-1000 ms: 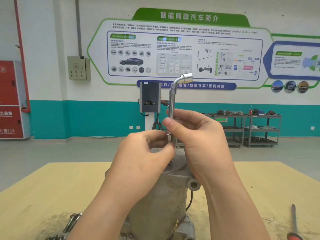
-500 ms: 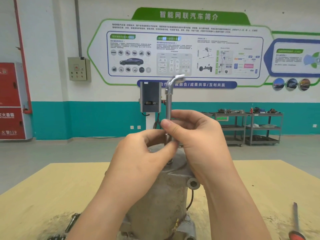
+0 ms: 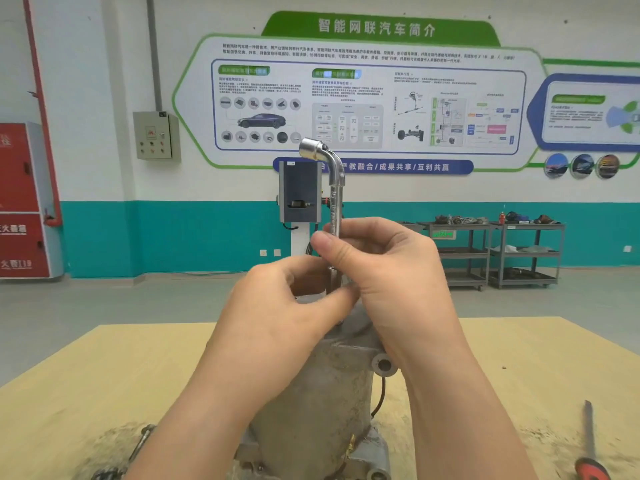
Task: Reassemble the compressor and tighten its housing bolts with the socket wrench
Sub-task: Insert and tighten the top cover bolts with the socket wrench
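- The compressor (image 3: 322, 393) stood upright at lower centre of the frame on the wooden table (image 3: 104, 375).
- The socket wrench (image 3: 334, 188) stood vertical on the compressor's top, its bent socket end pointing toward upper left.
- The right hand (image 3: 391, 271) pinched the wrench shaft between thumb and curled fingers.
- The left hand (image 3: 287, 303) pinched the shaft lower down, just above the housing.
- A screwdriver (image 3: 588, 445) lay at lower right.

Red-handled screwdriver (image 3: 589, 452) lies right on the pale wooden table (image 3: 104, 368); 2 grey metal carts (image 3: 491, 252) stand against the teal-and-white wall (image 3: 156, 237).
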